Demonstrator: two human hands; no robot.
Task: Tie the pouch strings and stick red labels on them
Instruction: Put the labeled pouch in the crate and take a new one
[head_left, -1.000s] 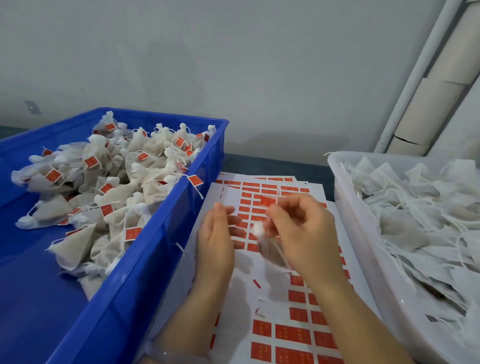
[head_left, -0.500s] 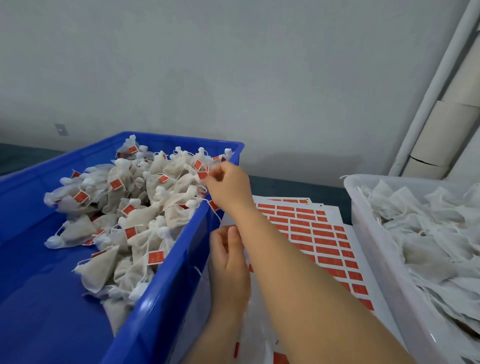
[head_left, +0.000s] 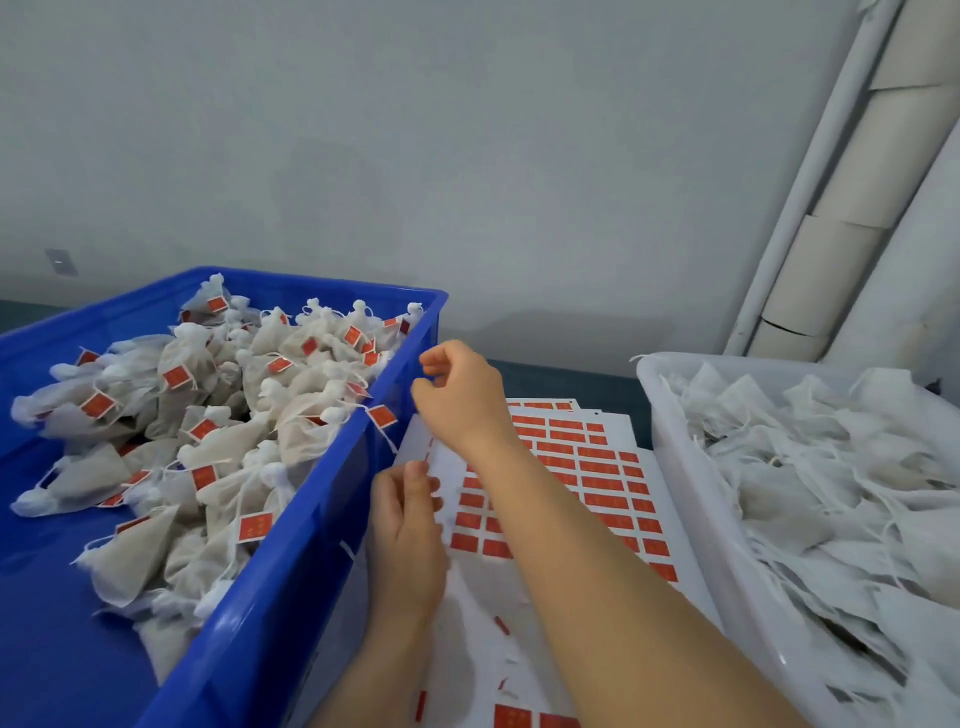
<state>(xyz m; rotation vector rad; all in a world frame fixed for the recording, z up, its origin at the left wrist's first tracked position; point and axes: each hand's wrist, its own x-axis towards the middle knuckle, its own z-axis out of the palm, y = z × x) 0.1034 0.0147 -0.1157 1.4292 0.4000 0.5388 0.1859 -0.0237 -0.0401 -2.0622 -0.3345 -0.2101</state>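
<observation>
Your right hand (head_left: 465, 400) is up by the right edge of the blue bin (head_left: 291, 582), close to the rim. Its fingers (head_left: 434, 358) are loosely curled, with a gap between thumb and first finger, and there is nothing in them that you can see. Your left hand (head_left: 408, 530) lies flat on the sticker sheet (head_left: 483, 587), just beside the blue bin's wall. Its fingers (head_left: 415, 475) are mostly straight and point away from you. They rest on the paper and hold nothing that shows.

The finished pouches (head_left: 218, 415) sit in a big heap in the blue bin on your left. They are small, soft, cream-white bags. Each one is pulled shut at the top into a little white puff, with thin white strings coming off it. Many have a small red label (head_left: 255, 526) stuck on the string. One red label (head_left: 382, 415) hangs over the bin's right rim, near your right hand.

The sticker sheet is white and lies between the two bins, under your arms. Rows of red stickers (head_left: 602, 486) fill its far part. The part near you is mostly bare, with a few red bits left.

On your right is a white bin (head_left: 670, 447). It is full of flat white pouches (head_left: 810, 493) with loose strings and no red on them.

Behind it, a white pipe (head_left: 810, 171) and some cardboard tubes (head_left: 852, 249) lean on the grey wall (head_left: 467, 156).
</observation>
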